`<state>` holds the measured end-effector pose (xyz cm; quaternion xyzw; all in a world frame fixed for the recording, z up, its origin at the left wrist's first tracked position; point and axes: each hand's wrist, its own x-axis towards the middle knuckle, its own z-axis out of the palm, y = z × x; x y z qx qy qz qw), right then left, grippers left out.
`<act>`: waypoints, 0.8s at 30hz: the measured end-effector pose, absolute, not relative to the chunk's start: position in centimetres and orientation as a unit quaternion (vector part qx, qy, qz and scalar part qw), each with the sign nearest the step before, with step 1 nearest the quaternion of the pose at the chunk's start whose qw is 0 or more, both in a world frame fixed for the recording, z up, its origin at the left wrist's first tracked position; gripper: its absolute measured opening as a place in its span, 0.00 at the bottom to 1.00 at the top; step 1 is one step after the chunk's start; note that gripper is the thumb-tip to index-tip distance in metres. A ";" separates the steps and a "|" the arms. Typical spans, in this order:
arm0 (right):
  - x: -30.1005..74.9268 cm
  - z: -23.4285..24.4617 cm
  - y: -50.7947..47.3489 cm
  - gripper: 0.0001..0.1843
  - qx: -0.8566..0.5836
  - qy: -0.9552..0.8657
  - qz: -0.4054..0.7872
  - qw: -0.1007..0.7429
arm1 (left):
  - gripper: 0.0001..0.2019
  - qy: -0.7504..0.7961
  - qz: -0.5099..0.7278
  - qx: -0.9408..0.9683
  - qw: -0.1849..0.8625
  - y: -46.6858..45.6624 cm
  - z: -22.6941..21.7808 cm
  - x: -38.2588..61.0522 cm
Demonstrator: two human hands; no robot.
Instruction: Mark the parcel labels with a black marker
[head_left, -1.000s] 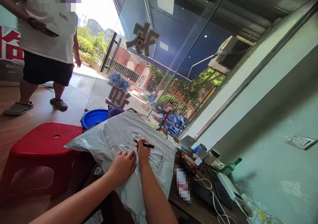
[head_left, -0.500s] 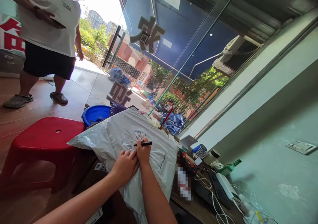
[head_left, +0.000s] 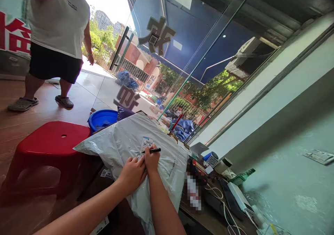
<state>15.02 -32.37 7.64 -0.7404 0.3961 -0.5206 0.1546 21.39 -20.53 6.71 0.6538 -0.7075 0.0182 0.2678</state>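
A large grey plastic mailing bag (head_left: 122,141) lies on the desk in front of me, with a white shipping label (head_left: 146,144) stuck on top. My right hand (head_left: 151,160) grips a black marker pen (head_left: 152,151), its tip on the bag just below the label. My left hand (head_left: 132,174) rests flat on the bag right beside it, fingers curled loosely and pressing the plastic down.
A red plastic stool (head_left: 48,144) stands at left, a blue basin (head_left: 102,119) behind the bag. A person in a white shirt and dark shorts (head_left: 56,37) stands on the floor at far left. Cables, a white power strip (head_left: 238,196) and small items crowd the desk at right.
The view has shifted slightly, and the standing person has raised their arm. My hands and the pen stay almost in place on the bag.
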 end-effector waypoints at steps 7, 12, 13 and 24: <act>15.0 7.5 -32.4 0.11 -0.741 0.395 -0.521 0.149 | 0.18 -0.709 0.029 0.650 0.271 -20.7 6.5 21.4; 15.1 7.5 -32.4 0.11 -0.738 0.398 -0.524 0.150 | 0.18 -0.710 0.024 0.649 0.272 -20.5 6.6 21.3; 15.1 7.6 -32.3 0.11 -0.737 0.399 -0.524 0.150 | 0.18 -0.709 0.025 0.649 0.273 -20.5 6.6 21.3; 15.1 7.7 -32.2 0.10 -0.734 0.410 -0.521 0.147 | 0.18 -0.711 0.035 0.645 0.277 -20.5 6.5 21.5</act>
